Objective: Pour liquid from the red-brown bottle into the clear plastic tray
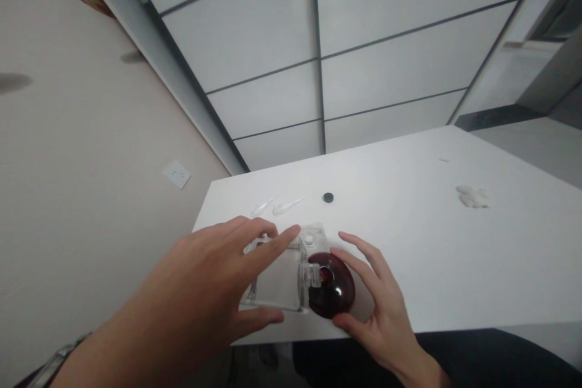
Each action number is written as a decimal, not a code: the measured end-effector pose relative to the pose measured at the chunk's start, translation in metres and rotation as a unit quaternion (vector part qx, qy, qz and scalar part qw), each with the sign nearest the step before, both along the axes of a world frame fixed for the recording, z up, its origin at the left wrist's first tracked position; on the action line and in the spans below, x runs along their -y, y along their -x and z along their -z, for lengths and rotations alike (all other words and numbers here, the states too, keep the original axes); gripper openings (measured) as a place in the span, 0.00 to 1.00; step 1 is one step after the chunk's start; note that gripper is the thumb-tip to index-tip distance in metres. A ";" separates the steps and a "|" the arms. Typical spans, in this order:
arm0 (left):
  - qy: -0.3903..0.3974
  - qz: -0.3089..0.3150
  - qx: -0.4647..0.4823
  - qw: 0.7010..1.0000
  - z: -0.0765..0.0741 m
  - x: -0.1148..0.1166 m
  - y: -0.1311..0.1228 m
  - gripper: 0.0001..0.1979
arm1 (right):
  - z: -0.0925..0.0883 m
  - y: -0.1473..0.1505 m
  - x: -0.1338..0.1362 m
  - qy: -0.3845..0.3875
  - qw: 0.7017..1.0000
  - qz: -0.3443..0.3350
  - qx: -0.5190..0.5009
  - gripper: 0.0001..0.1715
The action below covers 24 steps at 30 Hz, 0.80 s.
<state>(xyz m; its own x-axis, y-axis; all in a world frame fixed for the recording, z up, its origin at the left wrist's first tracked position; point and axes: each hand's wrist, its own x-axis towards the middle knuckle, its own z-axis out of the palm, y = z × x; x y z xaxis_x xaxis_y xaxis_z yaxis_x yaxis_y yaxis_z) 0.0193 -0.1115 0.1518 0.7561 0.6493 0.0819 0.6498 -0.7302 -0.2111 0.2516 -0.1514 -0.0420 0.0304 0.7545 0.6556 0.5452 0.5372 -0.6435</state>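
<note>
My left hand (218, 273) grips a clear, square glass bottle (278, 279) between thumb and fingers. The bottle lies tipped on its side in the air, its threaded neck pointing right over the mouth of a dark red, rounded bottle (339, 291). Around the right side of that dark bottle curls my right hand (382, 303), its thumb at the front and fingertips at the back. Whether the two mouths touch, I cannot tell. Just behind them sits a clear, flat piece (313, 234) with a small round knob, partly hidden by the bottles.
Two clear plastic droppers or pipettes (286, 206) lie on the white table (409, 218) beyond my left hand. A small dark cap (328, 197) rests nearby. Farther right is a crumpled whitish piece (473, 197). White panelled doors (273, 60) stand behind the table; a wall is at left.
</note>
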 end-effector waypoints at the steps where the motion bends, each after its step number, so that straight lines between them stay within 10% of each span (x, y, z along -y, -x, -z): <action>1: 0.001 -0.002 0.002 1.000 0.001 0.000 0.001 0.49 | 0.000 0.000 0.000 0.000 1.000 -0.001 -0.003 0.42; 24: 0.014 0.003 -0.008 1.000 -0.001 0.000 -0.001 0.48 | -0.001 0.000 0.000 -0.003 1.000 -0.002 -0.012 0.42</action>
